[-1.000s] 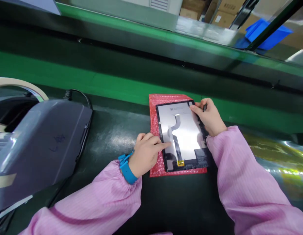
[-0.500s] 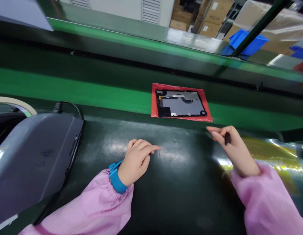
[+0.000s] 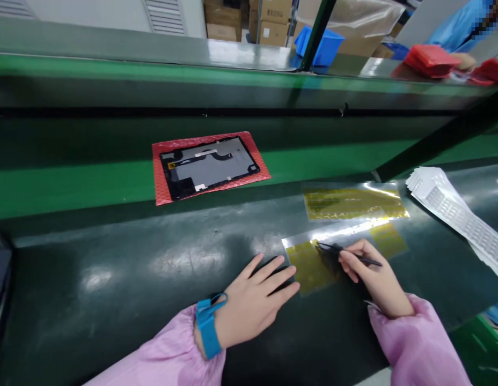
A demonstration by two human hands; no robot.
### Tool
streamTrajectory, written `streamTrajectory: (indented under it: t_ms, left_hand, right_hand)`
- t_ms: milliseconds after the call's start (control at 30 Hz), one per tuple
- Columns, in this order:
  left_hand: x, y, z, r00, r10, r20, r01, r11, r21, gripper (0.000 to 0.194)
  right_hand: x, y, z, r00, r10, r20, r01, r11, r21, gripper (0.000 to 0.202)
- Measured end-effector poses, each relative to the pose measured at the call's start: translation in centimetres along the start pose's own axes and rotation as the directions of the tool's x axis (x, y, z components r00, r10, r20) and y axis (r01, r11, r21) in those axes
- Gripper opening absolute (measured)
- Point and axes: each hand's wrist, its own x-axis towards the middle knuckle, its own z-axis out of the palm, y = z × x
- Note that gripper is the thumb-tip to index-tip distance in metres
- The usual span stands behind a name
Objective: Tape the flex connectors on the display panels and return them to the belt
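My left hand [image 3: 257,303] lies flat on the dark green bench with fingers spread, its fingertips at the left edge of a clear sheet with yellow pieces [image 3: 309,271]. A blue band [image 3: 209,332] circles the left wrist. My right hand [image 3: 370,273] pinches black tweezers [image 3: 364,259], whose tips point left over the upper part of that sheet. Behind it lies another yellow sheet [image 3: 353,203]. Farther back on the left, a flat panel with a grey back and black frame [image 3: 217,166] rests on red bubble wrap [image 3: 162,185].
White label sheets [image 3: 454,209] are stacked at the right. A dark green post [image 3: 426,136] slants down behind them. On the raised shelf stand a blue bin [image 3: 319,45] and red packets [image 3: 432,60], with another person's hand [image 3: 463,61] beside them.
The view has swung right. My left hand has spread its fingers and come to the yellow sheet's edge. In my right hand the tweezers now point over the sheet.
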Motion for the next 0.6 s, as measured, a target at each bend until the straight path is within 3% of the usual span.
streamTrajectory:
  t_ms: [167,267,500,600]
  left_hand:
    - [2.6,0.7,1.2,0.997,0.013,0.078,-0.018,0.997,0.071,0.046]
    - [2.8,0.6,1.2,0.996,0.006,0.084,-0.013,0.997,0.08,0.046]
    - [2.9,0.4,0.9,0.997,0.018,0.075,-0.027,0.993,0.117,0.045]
    - [3.1,0.4,1.1,0.998,0.032,0.055,-0.039,0.989,0.142,0.046]
  right_hand:
    - [0.0,0.1,0.6,0.999,-0.019,0.025,0.018,0.999,0.044,0.032]
    - [-0.1,0.6,-0.1,0.999,-0.033,-0.01,0.034,0.996,0.085,0.032]
    - [-3.3,2.7,-2.2,0.992,-0.066,-0.112,0.068,0.998,0.012,0.024]
    - [-4.3,2.9,-2.7,0.992,-0.076,-0.1,0.069,0.995,-0.072,0.024]
